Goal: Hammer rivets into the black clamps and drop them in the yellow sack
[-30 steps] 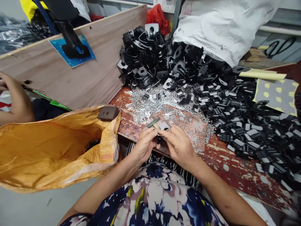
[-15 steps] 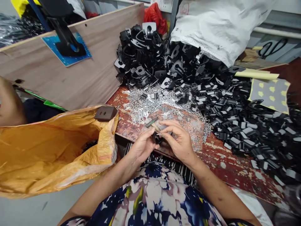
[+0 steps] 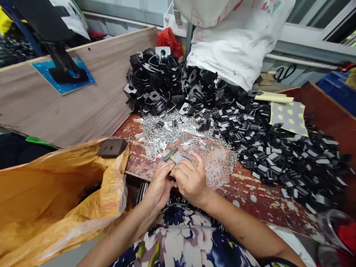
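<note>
Currently, your left hand and right hand are meeting, fingers pinching closed around a small part they are almost wholly hiding. Gray-faced piece: showing just beyond your right hand; cannot tell whether you are gripping it. Green-ended tool: lying just ahead of your left hand. Black parts: spreading right of your right hand, looking light, stiff, smooth; edges probably suiting a pinch. Metal pins: lying ahead of both hands, likely slippery, mid-shank offering best hold.
</note>
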The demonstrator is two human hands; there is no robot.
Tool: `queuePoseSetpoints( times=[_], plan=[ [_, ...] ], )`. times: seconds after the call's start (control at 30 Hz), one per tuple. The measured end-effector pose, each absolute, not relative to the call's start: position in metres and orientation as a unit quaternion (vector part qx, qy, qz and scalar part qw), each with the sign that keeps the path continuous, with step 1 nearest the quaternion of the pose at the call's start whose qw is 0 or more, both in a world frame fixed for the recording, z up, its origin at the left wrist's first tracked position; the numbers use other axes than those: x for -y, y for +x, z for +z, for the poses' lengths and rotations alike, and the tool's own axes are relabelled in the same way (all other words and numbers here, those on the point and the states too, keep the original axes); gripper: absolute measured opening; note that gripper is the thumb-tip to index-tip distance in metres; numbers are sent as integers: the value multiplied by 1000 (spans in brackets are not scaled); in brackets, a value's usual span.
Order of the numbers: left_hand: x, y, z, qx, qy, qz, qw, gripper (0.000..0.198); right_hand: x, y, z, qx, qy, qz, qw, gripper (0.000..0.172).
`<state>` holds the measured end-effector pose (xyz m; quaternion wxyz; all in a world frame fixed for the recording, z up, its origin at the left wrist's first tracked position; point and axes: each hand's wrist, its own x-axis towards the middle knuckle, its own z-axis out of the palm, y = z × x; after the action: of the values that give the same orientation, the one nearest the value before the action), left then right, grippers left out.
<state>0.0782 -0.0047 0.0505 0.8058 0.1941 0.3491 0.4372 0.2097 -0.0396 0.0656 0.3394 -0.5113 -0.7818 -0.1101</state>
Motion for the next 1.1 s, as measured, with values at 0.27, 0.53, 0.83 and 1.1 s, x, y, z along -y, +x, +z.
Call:
queuePoseSetpoints(
  times=[0.27,0.53,0.83,1.1],
  plan=[
    [22,53,56,-372,367,441,729,43,41,211,71,750,-526,-21,401,14],
    [16,-17,41,-549,488,341,587,37,56,263,49,771,-632,-14,78,18],
    [7,7,0,-542,571,356,503,43,72,285,57,770,-622,79,120,35],
    [4,5,-3,-558,576,369,471,43,89,258,66,808,-540,-13,235,57]
  ],
)
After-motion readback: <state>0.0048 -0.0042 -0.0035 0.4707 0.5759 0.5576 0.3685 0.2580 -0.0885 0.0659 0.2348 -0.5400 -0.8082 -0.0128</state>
